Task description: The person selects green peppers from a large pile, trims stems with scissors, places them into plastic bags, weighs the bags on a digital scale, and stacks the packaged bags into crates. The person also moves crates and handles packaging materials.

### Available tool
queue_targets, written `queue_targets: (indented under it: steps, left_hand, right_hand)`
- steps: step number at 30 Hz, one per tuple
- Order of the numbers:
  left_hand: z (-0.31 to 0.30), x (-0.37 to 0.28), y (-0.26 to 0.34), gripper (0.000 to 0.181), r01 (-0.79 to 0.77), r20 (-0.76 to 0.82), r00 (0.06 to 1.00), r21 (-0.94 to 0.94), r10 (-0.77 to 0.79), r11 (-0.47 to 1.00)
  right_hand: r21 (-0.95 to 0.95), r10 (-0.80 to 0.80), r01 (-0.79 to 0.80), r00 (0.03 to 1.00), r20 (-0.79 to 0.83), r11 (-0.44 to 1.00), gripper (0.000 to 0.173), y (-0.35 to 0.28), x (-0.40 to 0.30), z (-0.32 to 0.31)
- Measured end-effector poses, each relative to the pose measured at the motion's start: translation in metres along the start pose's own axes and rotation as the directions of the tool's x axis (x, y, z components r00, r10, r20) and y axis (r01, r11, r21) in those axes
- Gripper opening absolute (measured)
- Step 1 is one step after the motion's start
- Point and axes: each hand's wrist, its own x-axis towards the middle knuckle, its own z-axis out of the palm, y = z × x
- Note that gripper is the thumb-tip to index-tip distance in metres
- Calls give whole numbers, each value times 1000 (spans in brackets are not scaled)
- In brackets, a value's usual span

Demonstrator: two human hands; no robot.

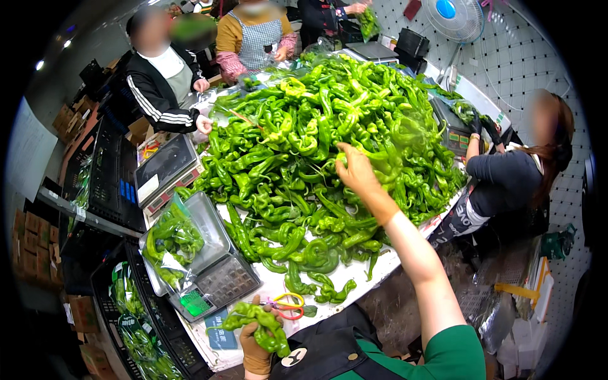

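Note:
A large heap of green peppers (pixel 294 156) covers the white table. My right hand (pixel 354 171), in an orange-tan glove, reaches over the heap with its fingers apart and nothing clearly held. At the near edge my left hand (pixel 259 337), gloved in brown, holds several green peppers (pixel 266 323). Scissors with yellow and red handles (pixel 292 306) lie just beyond that hand. To the left, a clear plastic bag of peppers (pixel 173 242) rests on the tray of a digital scale (pixel 225 282) whose display glows green.
Another digital scale (pixel 168 166) stands farther left. Black crates (pixel 156 313) with bagged peppers adjoin the table's left side. Co-workers stand at the far side; one at the right handles a bag by a scale (pixel 451 126). A fan (pixel 453 19) stands at the back right.

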Motion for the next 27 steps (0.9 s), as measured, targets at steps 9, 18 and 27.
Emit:
queue_targets:
  steps: [9, 18, 27]
  left_hand:
    - [-25, -81, -14, 63, -105, -324, 939, 54, 117, 993]
    - [-21, -93, 15, 61, -138, -316, 940, 0, 131, 990]
    - [-15, -96, 30, 69, -97, -210, 973, 0, 95, 995]
  right_hand:
    - [258, -393, 328, 879, 268, 909, 29, -98, -108, 18]
    - [359, -329, 49, 529, 783, 932, 29, -124, -295, 39]
    - [148, -282, 267, 583, 762, 952, 23, -139, -309, 81]
